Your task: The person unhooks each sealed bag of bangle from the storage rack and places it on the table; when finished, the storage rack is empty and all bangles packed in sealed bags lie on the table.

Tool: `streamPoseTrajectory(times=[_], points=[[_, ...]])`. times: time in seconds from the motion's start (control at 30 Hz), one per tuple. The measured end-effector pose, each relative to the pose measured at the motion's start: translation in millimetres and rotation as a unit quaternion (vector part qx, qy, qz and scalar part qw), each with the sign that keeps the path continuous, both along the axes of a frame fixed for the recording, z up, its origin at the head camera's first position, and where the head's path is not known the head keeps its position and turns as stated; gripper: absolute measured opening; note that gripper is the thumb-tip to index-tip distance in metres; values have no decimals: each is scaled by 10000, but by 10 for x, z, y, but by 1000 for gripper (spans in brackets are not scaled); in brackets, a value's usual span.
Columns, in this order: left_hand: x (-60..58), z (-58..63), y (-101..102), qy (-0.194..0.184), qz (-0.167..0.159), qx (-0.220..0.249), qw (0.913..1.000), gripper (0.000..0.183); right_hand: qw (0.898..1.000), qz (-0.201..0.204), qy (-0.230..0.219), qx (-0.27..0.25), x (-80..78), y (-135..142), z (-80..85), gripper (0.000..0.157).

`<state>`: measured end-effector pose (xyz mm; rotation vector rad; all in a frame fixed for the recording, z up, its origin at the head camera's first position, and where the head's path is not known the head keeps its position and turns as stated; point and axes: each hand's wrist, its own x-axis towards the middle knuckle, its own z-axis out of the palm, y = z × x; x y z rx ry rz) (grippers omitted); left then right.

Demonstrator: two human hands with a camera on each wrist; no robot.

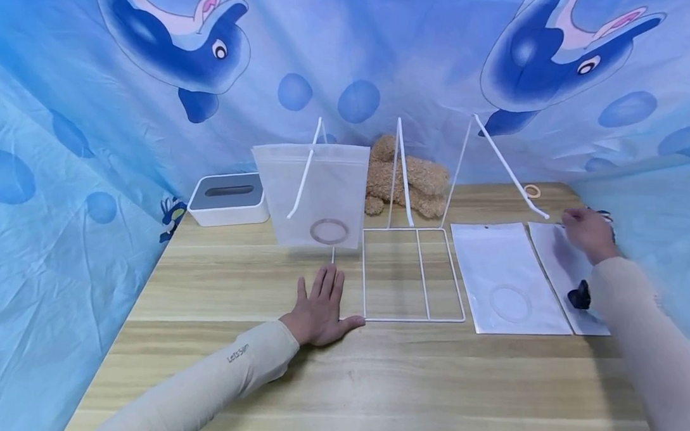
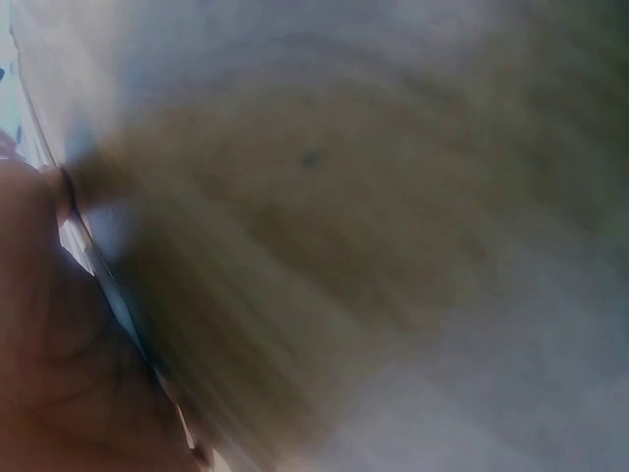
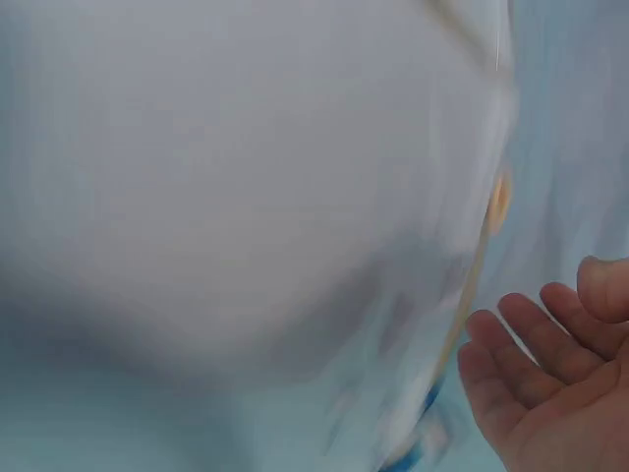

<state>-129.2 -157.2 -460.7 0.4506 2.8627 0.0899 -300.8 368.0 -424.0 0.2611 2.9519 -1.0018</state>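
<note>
My left hand (image 1: 317, 309) lies flat on the wooden table with fingers spread, over the left front part of a white wire rack (image 1: 412, 320). Its thumb touches the front wire of the base. From the rack's left arm hangs a frosted zip bag (image 1: 308, 189) with a ring-shaped mark low on it. My right hand (image 1: 590, 233) is over the top of a white bag (image 1: 554, 258) at the far right, its fingers loosely bent. In the right wrist view the fingers (image 3: 521, 364) hold nothing. Another white bag (image 1: 491, 265) lies flat between that bag and the rack.
A white tissue box (image 1: 228, 214) with a grey lid stands at the back left. Behind the rack lies a brown plush toy (image 1: 417, 180). A small wooden ring (image 1: 531, 191) is at the back right. Blue dolphin-print curtains (image 1: 339, 50) enclose the table (image 1: 373, 388).
</note>
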Motion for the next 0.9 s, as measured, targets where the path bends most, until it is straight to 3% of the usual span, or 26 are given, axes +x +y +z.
streamPoseTrajectory(times=[0.1,0.2,0.4,0.5,0.67,0.9], points=[[1,16,12,-64,19,-73,10000,105,9960,867,44,219,76,-381,17,57],[-5,41,28,-34,29,-106,9999,104,9844,1737,-21,292,245,-785,43,59],[-5,65,43,-43,11,-166,9999,103,9482,3106,623,242,825,-1456,-88,59],[-13,62,41,-63,5,-249,9997,105,9307,3599,596,273,1134,-1678,-188,68],[-32,39,32,-35,18,-322,9995,106,9184,3904,231,592,1466,-1878,-295,86],[-30,44,30,-133,7,-311,9994,106,9020,4159,646,962,1577,-1897,-457,97]])
